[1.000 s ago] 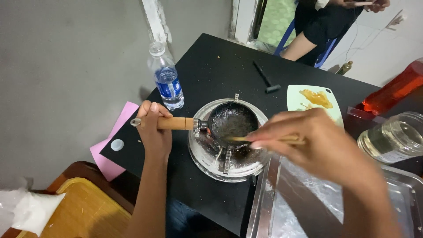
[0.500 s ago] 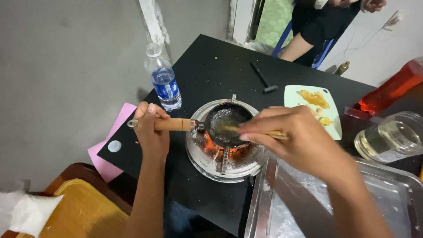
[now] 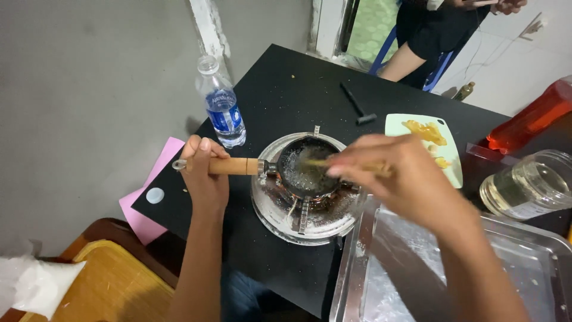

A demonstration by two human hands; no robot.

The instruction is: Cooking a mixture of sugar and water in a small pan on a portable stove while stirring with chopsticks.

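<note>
My left hand grips the wooden handle of a small dark pan. The pan sits on a round metal stove with an orange glow under it, on the black table. Pale bubbling liquid fills the pan. My right hand is closed on a thin wooden stick whose tip rests in the liquid. The hand is blurred by motion.
A plastic water bottle stands left of the stove. A metal tray lies at the front right. Behind it are a glass jar, a pale green board with yellow pieces, a red bottle and a small black hammer. Another person sits across.
My right hand has shifted with the stick across the pan while the left keeps hold of the handle. The view has moved slightly.
</note>
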